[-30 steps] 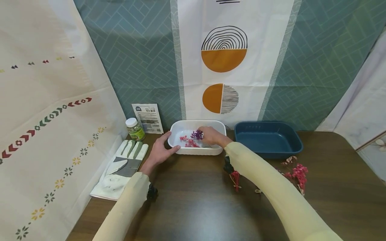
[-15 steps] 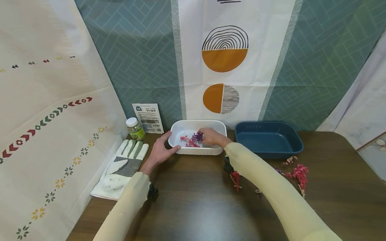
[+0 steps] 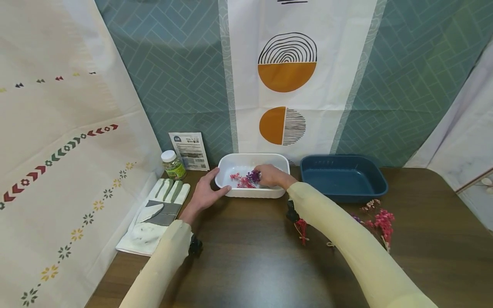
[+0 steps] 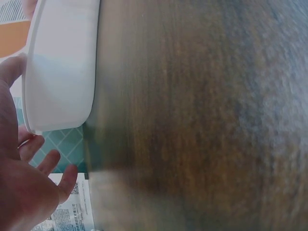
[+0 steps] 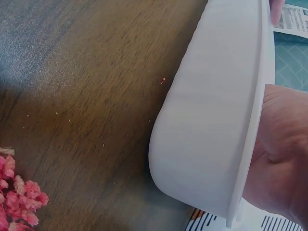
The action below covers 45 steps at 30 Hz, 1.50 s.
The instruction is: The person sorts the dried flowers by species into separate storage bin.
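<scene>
A white oblong basin [image 3: 256, 193] stands near the backdrop, with pink dried flowers [image 3: 245, 182] lying inside it. Over its wall reaches my right hand [image 3: 269, 175], whose fingertips pinch a sprig of purple dried flowers [image 3: 253, 176] low in the basin. The basin's wall hides those fingers in the right wrist view. At the left end my left hand [image 3: 205, 190] is spread around the corner. Its thumb [image 4: 12, 70] rests on the front rim, and the other fingers lie along the outside of the end, relaxed.
A dark blue basin [image 3: 348, 199] stands to the right. Pink flower bunches [image 3: 383, 222] lie in front of it, partly behind my right sleeve. Left are work gloves [image 3: 165, 212], a white-lidded jar [image 3: 175, 167] and a printed packet [image 3: 189, 150].
The purple sprig and the fingers of my right hand have shifted very slightly within the white basin. My left hand stays in place at the basin's end.
</scene>
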{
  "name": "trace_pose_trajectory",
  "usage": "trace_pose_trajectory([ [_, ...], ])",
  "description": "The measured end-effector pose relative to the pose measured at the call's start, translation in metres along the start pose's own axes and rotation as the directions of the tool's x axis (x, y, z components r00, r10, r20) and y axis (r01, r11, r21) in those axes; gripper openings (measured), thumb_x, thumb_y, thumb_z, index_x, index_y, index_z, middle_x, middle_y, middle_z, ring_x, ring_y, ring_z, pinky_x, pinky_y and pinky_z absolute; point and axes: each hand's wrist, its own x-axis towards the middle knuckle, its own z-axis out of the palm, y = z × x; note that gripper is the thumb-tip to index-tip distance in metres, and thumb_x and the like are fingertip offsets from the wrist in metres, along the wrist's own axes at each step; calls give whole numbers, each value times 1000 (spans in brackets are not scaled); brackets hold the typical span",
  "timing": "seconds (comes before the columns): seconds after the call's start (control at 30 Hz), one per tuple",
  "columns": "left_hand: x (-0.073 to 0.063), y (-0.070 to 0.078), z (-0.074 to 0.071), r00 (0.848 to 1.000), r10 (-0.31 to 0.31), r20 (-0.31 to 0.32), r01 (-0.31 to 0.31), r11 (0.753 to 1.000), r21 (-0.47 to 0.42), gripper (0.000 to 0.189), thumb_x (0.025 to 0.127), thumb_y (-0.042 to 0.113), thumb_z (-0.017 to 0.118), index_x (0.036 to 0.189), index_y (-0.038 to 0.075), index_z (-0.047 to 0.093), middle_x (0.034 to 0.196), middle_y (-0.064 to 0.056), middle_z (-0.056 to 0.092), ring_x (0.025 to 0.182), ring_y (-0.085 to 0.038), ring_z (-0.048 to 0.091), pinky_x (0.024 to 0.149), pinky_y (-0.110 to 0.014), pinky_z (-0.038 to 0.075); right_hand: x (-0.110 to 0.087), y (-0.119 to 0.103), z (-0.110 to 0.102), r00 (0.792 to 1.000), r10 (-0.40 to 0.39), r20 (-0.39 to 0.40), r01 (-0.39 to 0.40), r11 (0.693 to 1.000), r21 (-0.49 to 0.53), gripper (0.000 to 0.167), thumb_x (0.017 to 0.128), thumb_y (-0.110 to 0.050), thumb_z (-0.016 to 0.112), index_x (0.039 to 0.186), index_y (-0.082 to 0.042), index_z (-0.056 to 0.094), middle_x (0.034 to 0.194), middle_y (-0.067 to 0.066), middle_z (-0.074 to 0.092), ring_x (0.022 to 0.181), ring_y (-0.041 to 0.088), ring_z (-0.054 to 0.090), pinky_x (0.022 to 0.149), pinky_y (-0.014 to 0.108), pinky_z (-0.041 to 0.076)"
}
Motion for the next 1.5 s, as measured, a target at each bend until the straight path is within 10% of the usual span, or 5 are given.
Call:
trace_pose_trajectory([
  [0.37, 0, -2, 2, 1000, 14, -4, -14, 1000, -8, 84, 88, 36, 76, 153, 2, 36, 157, -19, 35, 142, -39, 33, 113, -58, 26, -5, 2, -7, 1000, -25, -14, 25, 999, -35, 52, 94, -10, 65, 142, 0, 51, 139, 16, 56, 122, 28, 53, 110, 44, 38],
  [0.77, 1, -1, -1, 1000, 19, -10, -19, 1000, -17, 84, 87, 37, 76, 153, 2, 37, 156, -18, 36, 142, -38, 33, 113, -56, 27, -39, -3, -35, 975, -158, -158, 154, 987, -38, 49, 95, -11, 63, 139, 7, 50, 102, 15, 69, 90, 26, 65, 85, 41, 54],
  [1.5, 0, -4, 1, 1000, 7, 0, -7, 1000, -18, 85, 87, 38, 77, 153, 5, 37, 156, -17, 37, 142, -38, 33, 113, -57, 27, -135, -8, -31, 941, -47, -336, 109, 980, 166, 53, 95, -11, 65, 141, 4, 45, 91, 7, 67, 69, 17, 60, 66, 36, 51],
])
